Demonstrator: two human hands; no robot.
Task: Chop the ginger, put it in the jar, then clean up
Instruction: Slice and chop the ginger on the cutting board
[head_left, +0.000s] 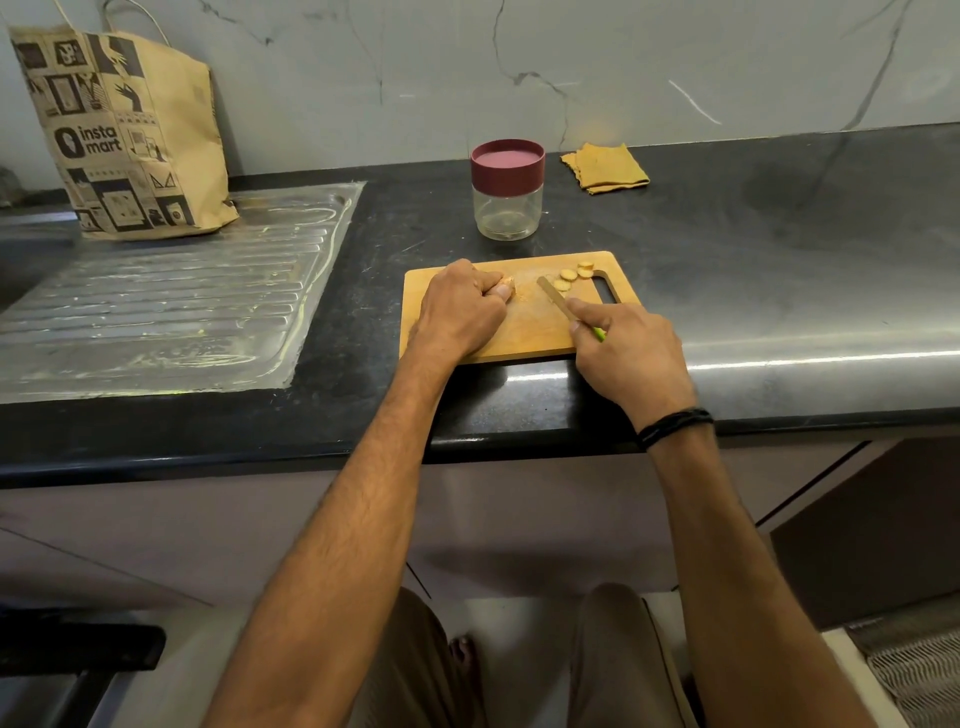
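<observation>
This is a home kitchen: a black stone countertop (753, 249) runs under a marble-veined wall (415, 62), with a ribbed steel sink drainboard (171, 291) at left, a paper grocery bag (124, 135) at upper left, a wooden chopping board (524, 332) at centre and cabinet fronts (519, 509) below.

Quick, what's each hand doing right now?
Left hand: curled round the ginger on the board.
Right hand: holding the knife.

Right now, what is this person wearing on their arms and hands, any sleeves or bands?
No sleeves or gloves show; both arms are bare as far as the picture reaches. The right hand has a black wristband at the wrist, seemingly several thin cords side by side. The left hand and its wrist wear nothing. I see no rings or watch.
</observation>
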